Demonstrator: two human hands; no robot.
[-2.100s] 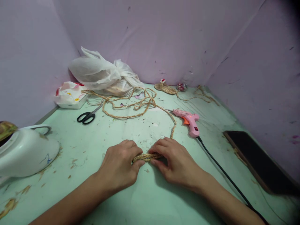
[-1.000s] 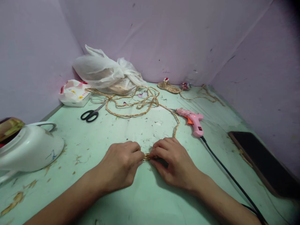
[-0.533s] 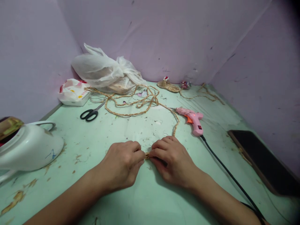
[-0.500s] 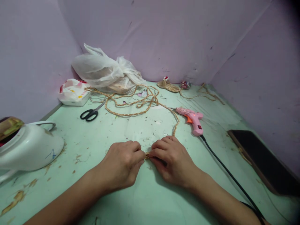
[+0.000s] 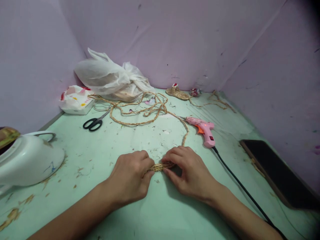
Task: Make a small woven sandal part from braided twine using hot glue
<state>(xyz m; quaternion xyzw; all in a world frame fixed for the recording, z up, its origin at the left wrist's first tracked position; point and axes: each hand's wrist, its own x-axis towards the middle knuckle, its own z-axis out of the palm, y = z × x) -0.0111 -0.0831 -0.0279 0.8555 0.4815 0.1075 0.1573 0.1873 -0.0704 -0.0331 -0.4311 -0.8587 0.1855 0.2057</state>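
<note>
Between my hands is a small flat piece of coiled braided straw cord (image 5: 158,167), its ends hidden by the fingers. My left hand (image 5: 133,173) pinches its left end between thumb and fingers. With thumb and fingertips, my right hand (image 5: 188,170) grips the right end. From behind the right hand a long braided cord (image 5: 185,135) runs up and back into loose loops. Beyond that hand lies a pink glue gun (image 5: 206,129), its nozzle close to the cord and a small light lit on it.
Black-handled scissors (image 5: 93,124) lie at left, near a tissue pack (image 5: 76,103) and a white plastic bag (image 5: 112,76). A white pot-like container (image 5: 32,160) stands at far left. At right is a dark phone (image 5: 277,173); a straw sole-shaped piece (image 5: 177,93) lies at the back.
My right thumb and fingers have shifted and spread slightly from the left hand, showing more of the coiled cord piece. The whole view has moved a little.
</note>
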